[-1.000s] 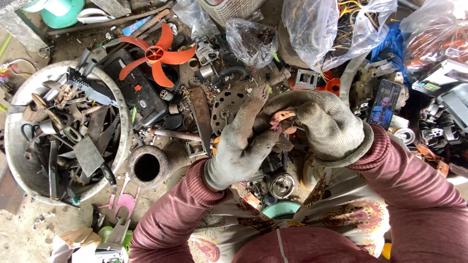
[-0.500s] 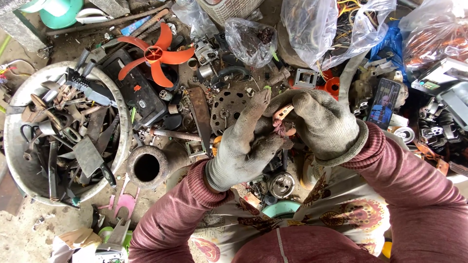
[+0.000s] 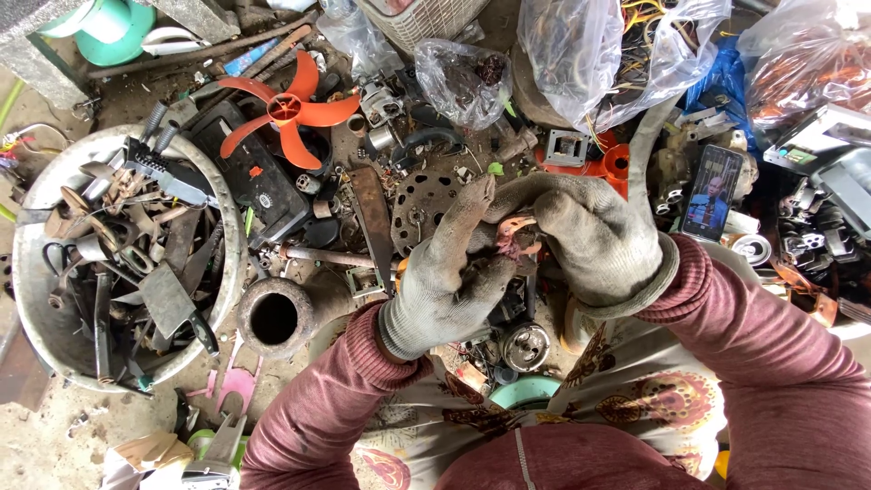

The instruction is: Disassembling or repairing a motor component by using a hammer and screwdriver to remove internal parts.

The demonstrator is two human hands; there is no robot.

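Your gloved left hand [image 3: 449, 281] and right hand [image 3: 590, 240] both close on a small copper-coloured scrap piece [image 3: 514, 238] between them, probably light, stiff and sharp-edged; grip its flat end.

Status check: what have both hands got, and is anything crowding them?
Left gloved hand and right gloved hand both pinching the small pinkish copper-coloured scrap piece. Piece held above the scrap pile. Round perforated metal disc close behind; nothing blocking.
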